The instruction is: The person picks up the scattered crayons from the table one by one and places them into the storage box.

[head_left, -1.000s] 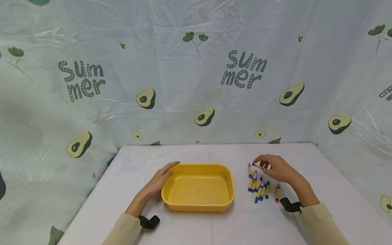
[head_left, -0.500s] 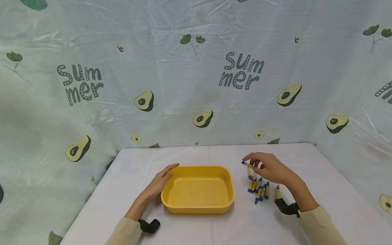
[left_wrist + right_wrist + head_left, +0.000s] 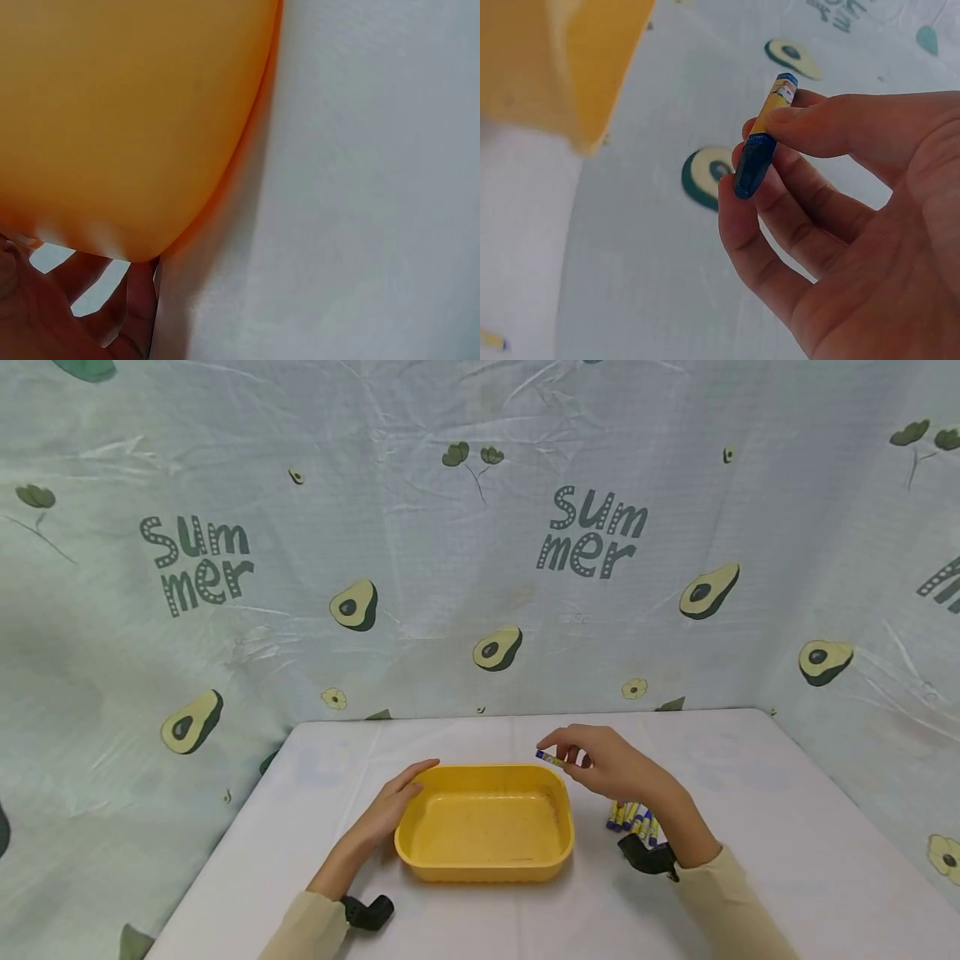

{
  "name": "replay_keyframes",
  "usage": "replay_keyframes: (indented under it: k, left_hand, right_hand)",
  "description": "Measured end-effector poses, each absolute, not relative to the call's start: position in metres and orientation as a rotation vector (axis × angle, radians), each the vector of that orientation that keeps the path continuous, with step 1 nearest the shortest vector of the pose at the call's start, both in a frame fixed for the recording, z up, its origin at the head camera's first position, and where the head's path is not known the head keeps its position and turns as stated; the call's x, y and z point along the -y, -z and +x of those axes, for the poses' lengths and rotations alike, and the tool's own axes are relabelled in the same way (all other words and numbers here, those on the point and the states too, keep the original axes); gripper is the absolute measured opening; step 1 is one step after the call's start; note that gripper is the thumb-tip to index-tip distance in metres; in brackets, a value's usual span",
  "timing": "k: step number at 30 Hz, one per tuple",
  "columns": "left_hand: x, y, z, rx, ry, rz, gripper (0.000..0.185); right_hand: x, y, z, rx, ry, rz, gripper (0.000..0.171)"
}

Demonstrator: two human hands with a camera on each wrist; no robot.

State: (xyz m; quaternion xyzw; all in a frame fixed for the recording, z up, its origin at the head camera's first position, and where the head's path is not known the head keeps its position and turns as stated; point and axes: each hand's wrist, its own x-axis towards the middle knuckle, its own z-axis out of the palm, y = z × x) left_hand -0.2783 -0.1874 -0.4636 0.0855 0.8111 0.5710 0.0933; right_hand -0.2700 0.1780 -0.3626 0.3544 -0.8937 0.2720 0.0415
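A yellow plastic tub sits at the middle of the white table, nothing in it. My left hand rests with straight fingers against the tub's left wall. My right hand hovers over the tub's back right corner and pinches a blue and yellow crayon between thumb and fingers. The right wrist view shows that crayon in my fingertips, with the tub's corner at the upper left. Several more crayons lie on the table to the right of the tub, partly hidden by my right forearm.
The white table has a back edge against a cloth backdrop printed with avocados and the word "Summer", which also wraps the right side. Black wrist mounts sit on both forearms.
My right hand lifted one crayon from the pile and carried it left, from above the pile to above the tub's back right corner. The left hand stayed on the tub.
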Motion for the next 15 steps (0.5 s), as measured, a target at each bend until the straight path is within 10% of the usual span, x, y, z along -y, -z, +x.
replay_keyframes:
  k: [15]
  left_hand:
    - [0.187,0.465,-0.281,-2.425,-1.676,0.257,0.047]
  right_hand:
    - [-0.089,0.367,-0.31,2.951,-0.869,1.364,0.04]
